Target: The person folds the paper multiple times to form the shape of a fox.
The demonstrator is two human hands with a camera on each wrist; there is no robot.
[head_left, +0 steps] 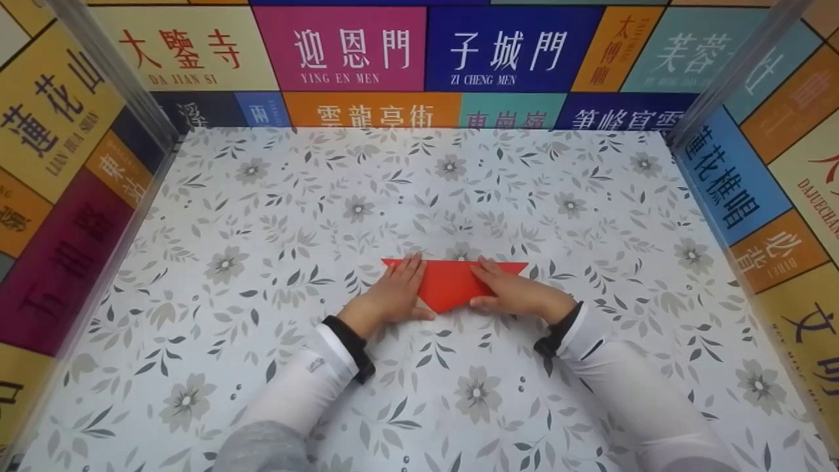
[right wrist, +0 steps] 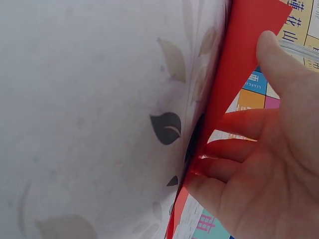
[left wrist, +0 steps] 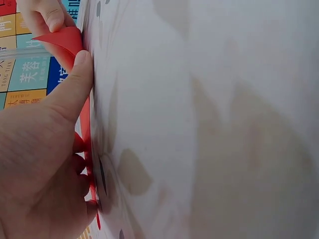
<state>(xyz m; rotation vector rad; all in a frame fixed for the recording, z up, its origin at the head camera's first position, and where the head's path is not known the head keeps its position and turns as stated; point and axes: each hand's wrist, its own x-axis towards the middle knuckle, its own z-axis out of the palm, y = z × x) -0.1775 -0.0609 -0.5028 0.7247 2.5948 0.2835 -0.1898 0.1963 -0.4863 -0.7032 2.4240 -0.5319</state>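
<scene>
A red sheet of paper [head_left: 449, 285], folded to a long straight far edge and a blunt point toward the person, lies on the patterned table. On its left part rests the left hand [head_left: 393, 290], fingers extended over the paper and thumb by the near point. The right hand [head_left: 514, 292] touches the right part with its fingertips, its thumb near the slanting near edge. Part of the red paper [left wrist: 70, 40] stands raised off the table in the left wrist view. Fingers of the right hand [right wrist: 249, 164] touch the paper's surface in the right wrist view.
White cloth with grey flowers and leaves covers the table [head_left: 354, 170]. Colourful panels with Chinese lettering [head_left: 354, 52] rise along the back and both sides. Clear strips [head_left: 124, 78] run up the back corners. Both wrists wear black bands [head_left: 347, 337].
</scene>
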